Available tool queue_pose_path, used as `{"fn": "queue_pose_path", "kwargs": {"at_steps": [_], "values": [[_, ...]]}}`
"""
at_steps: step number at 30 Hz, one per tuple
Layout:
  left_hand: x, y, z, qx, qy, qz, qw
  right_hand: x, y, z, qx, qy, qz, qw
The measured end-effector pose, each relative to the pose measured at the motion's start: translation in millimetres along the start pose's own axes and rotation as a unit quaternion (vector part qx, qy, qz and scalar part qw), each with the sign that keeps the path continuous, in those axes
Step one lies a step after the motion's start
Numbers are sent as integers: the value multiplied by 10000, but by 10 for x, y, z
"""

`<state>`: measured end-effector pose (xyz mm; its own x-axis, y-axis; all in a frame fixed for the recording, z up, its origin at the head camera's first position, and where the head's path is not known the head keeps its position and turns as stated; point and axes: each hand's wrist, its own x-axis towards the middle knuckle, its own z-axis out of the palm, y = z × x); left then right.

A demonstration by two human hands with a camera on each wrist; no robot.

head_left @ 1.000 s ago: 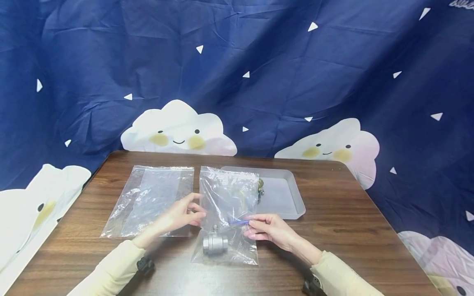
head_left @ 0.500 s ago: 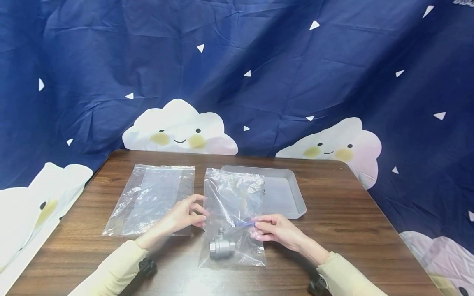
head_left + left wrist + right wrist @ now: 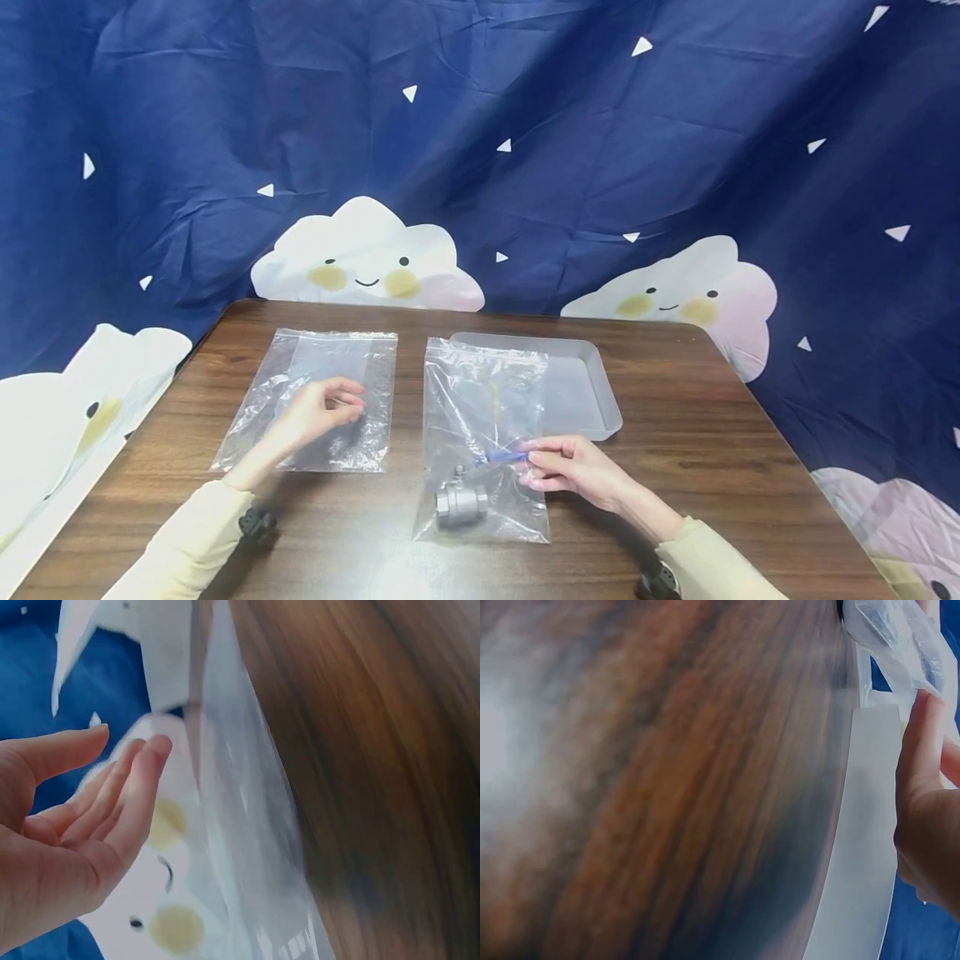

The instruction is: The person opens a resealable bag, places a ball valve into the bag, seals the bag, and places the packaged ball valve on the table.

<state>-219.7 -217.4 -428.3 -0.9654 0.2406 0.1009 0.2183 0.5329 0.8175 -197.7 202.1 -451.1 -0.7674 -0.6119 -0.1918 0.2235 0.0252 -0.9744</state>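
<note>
Pinching the blue handle (image 3: 502, 457) of the bagged valve (image 3: 461, 505) with your right hand (image 3: 577, 472)
Your left hand (image 3: 313, 413), fingers loose, overhangs a flat bag (image 3: 330, 354).

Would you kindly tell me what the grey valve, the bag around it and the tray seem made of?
The valve: metal, probably steel, from its grey sheen. The bag: clear, glossy plastic film, judging by creases and glints. The tray: likely plastic, pale, matte and smooth.
</note>
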Motion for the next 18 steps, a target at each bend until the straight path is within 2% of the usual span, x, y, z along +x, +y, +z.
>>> {"fn": "queue_pose_path", "kwargs": {"at_steps": [4, 9, 14, 18], "values": [[-53, -104, -145, 773, 456, -188, 9958, -44, 1, -24, 78, -17, -13, 10000], [-137, -223, -273, 1311, 811, -183, 9879, -97, -17, -37, 96, -62, -83, 9999], [-203, -318, -401, 1617, 1074, -187, 9808, -158, -25, -79, 74, -43, -112, 9999], [-242, -380, -479, 1672, 1139, -253, 9790, -207, -24, -114, 53, -3, -99, 9999]]}}
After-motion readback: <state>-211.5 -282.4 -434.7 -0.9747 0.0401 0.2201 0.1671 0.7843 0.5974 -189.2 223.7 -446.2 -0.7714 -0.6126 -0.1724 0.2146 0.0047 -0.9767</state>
